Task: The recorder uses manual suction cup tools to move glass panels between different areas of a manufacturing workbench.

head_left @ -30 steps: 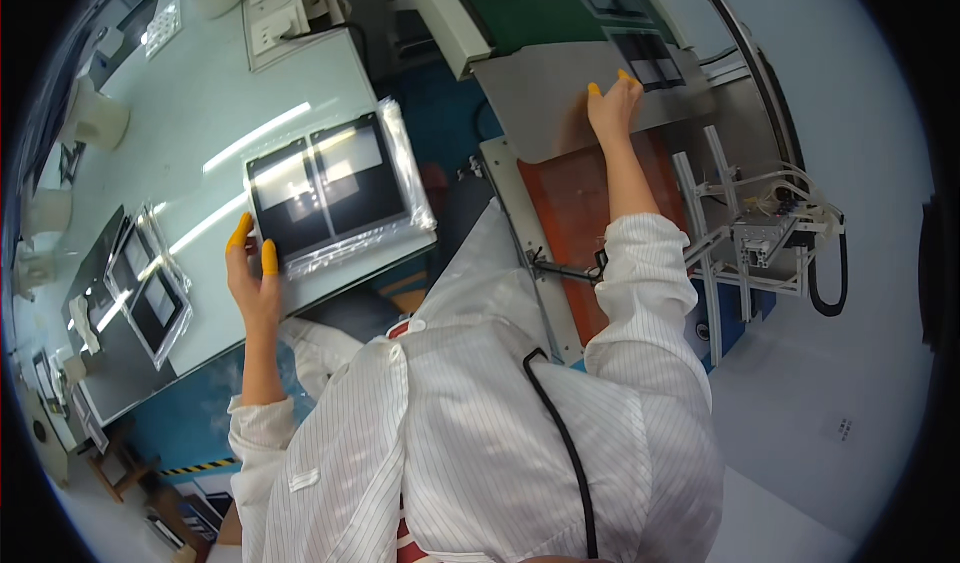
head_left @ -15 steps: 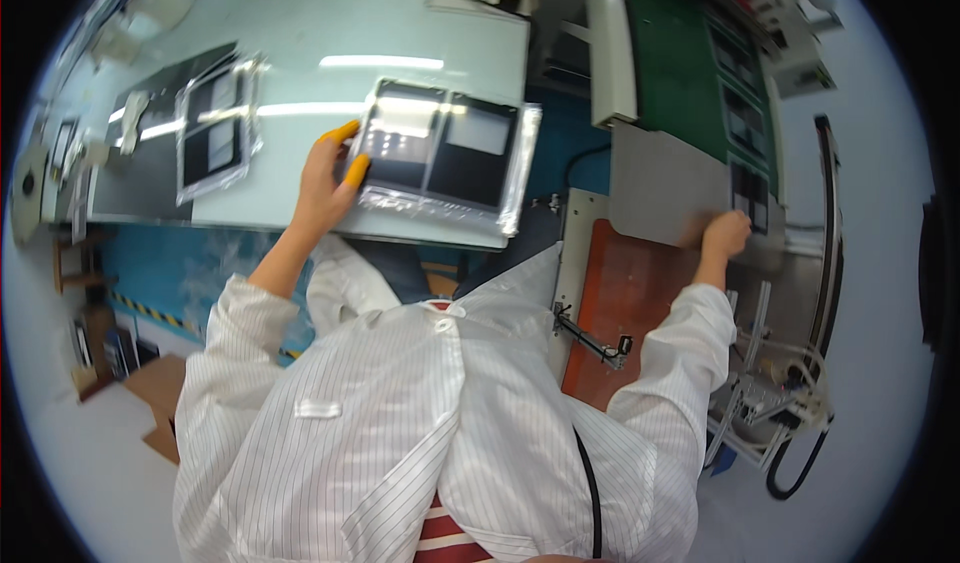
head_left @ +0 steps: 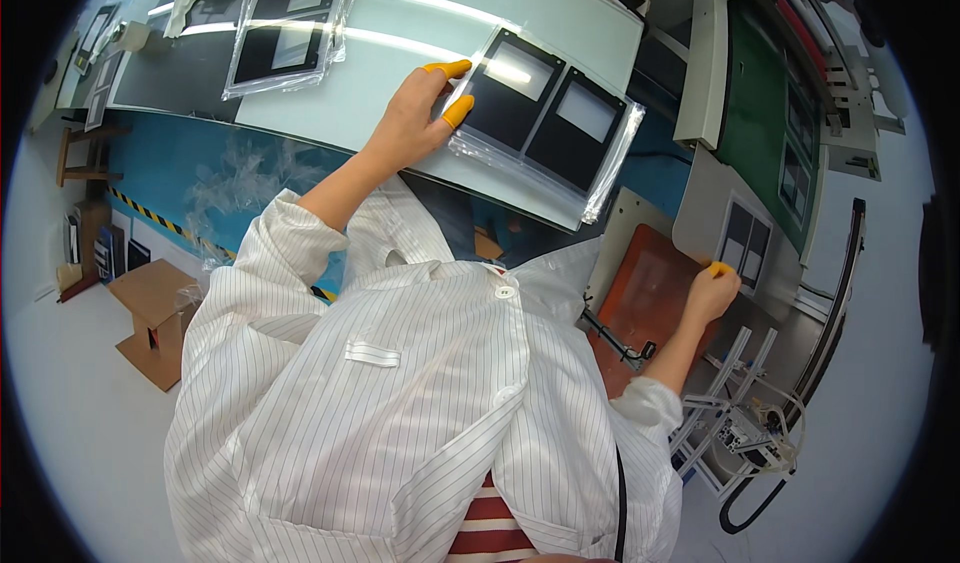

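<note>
My left hand [head_left: 425,113], with yellow finger cots on thumb and forefinger, grips the left edge of a plastic-wrapped stack of black sheets [head_left: 490,113]. The stack lies at the table's front right corner; its top shows two black panels with pale windows. Away to the right, my right hand [head_left: 715,293] is closed at the near edge of a black-and-grey sheet [head_left: 760,246], a yellow cot on one finger. That sheet lies on a grey metal plate [head_left: 695,203] at the end of a green conveyor belt [head_left: 745,103]. My right fingertips are partly hidden.
Another plastic-wrapped stack [head_left: 285,38] lies farther left on the glass-topped table [head_left: 400,53]. More sheets [head_left: 797,183] sit on the belt. An orange-brown panel [head_left: 640,288] and a metal frame with tubing [head_left: 745,428] stand near my right arm. A cardboard box [head_left: 150,303] is on the floor.
My right hand has moved nearer to me, and the sheet at it has come off the belt's end onto the metal plate. My left hand stays on the stack; the whole view has shifted.
</note>
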Tool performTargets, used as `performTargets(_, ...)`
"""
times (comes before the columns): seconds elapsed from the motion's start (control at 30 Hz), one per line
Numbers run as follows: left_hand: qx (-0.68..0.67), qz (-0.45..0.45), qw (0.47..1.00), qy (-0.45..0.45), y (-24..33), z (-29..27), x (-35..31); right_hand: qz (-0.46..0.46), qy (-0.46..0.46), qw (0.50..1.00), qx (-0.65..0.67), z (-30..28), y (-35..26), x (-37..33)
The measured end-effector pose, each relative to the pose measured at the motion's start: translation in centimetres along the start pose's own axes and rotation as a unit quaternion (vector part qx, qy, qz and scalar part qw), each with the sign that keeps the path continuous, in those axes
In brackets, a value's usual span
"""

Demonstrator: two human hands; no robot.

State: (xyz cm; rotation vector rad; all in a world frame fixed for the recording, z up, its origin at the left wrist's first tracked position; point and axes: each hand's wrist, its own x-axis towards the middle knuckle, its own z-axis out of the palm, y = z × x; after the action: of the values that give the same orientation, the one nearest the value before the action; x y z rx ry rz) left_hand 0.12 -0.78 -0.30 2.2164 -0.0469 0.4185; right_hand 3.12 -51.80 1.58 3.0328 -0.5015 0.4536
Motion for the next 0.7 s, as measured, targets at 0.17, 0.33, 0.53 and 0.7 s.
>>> performTargets(0.17, 0.006, -0.005, 1.000, 0.005, -0.9, 0.3, -0.2, 0.183, 0.042, 0.958, 0.218, 1.5, 2.4, -1.8)
performTargets(0.33, -0.014, -0.011, 1.000, -0.008, -0.7, 0.0, -0.2, 0.511, -0.074, 0.633, 0.577, 4.1, 5.5, 0.8)
performTargets(0.53, -0.089, 0.007, 0.995, 0.055, -0.5, 0.3, -0.2, 0.340, -0.040, 0.712, 0.614, 0.6, 3.0, 1.3)
performTargets(0.7, -0.078, 0.007, 0.995, 0.069, -1.3, 0.2, -0.3, 0.125, 0.000, 0.725, 0.677, -8.4, -5.4, -1.2)
